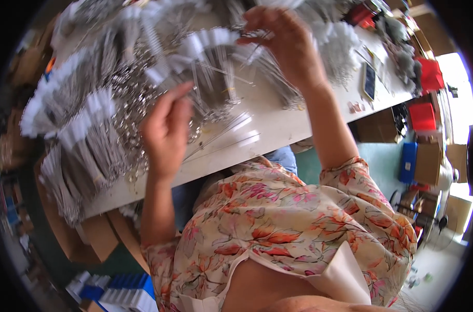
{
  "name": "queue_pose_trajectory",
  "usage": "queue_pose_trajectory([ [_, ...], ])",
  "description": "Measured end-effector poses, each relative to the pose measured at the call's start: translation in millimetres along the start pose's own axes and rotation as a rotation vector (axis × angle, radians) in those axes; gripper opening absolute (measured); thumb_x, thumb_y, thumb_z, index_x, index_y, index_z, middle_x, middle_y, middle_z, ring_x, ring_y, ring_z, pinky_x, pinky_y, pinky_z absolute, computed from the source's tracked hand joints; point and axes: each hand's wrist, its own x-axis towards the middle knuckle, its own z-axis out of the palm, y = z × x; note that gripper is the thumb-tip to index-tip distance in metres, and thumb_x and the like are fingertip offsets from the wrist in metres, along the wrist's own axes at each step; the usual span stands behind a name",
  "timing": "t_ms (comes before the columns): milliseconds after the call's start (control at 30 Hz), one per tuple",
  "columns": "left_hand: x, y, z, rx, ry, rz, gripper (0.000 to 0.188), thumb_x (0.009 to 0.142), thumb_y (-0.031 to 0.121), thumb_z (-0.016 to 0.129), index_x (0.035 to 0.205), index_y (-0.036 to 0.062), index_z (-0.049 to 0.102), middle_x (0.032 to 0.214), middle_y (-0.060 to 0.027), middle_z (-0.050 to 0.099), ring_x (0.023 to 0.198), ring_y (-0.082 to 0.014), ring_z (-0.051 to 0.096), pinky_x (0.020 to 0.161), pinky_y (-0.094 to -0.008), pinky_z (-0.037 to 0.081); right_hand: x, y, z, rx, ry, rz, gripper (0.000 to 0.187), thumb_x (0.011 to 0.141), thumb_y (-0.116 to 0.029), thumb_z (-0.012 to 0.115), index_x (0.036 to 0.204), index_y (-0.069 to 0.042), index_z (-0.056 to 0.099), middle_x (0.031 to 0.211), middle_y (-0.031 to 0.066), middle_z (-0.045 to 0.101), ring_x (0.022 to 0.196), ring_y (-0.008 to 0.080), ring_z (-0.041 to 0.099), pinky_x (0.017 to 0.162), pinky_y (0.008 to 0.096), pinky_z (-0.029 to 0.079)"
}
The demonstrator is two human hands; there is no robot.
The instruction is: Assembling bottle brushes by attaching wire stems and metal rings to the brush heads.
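Thin grey wire-stemmed brushes with white bristle ends lie bundled across the table. Over the table's near part is my left hand (166,132), blurred, its index finger stretched out and nothing visible in it. Just beyond its fingertips stands a brush bundle (208,78), fanned out with the white ends away from me. My right hand (280,44) reaches farther out above another bundle (270,70); its thumb and fingers are apart, and I make out nothing between them. Several loose brushes (228,132) lie on the tabletop to the right of my left hand.
Many more bundles (91,135) and a heap of shiny metal pieces (132,104) cover the left of the white table (278,127). A phone (369,81) lies near its right edge. Cardboard boxes (99,242) stand below; red bins (422,115) are at the right.
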Motion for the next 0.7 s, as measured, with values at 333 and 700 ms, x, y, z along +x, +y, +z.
queue_pose_trajectory([
  [333,15.4,-12.1,-0.1,0.124,0.319,0.611,0.01,0.086,-0.001,0.051,0.094,-0.0041,0.046,0.101,-0.014,0.046,0.077,-0.02,0.061,0.07,-0.0277,0.053,-26.2,24.6,60.2,-0.419,-0.049,-0.015,0.03,0.088,-0.029,0.055,0.104,-0.005,0.062,0.081,0.0057,0.06,0.093,0.0142,0.052,0.079,0.0254,0.045],
  [700,2.2,-12.9,-32.5,0.485,0.219,0.81,0.057,0.068,0.023,0.075,0.116,0.0043,0.05,0.114,-0.012,0.041,0.099,-0.0237,0.05,0.08,-0.0331,0.044,-30.1,18.9,62.1,0.376,-0.25,0.646,0.02,0.09,-0.018,0.05,0.094,0.0,0.057,0.073,0.0,0.057,0.059,0.0068,0.048,0.057,0.0212,0.043],
])
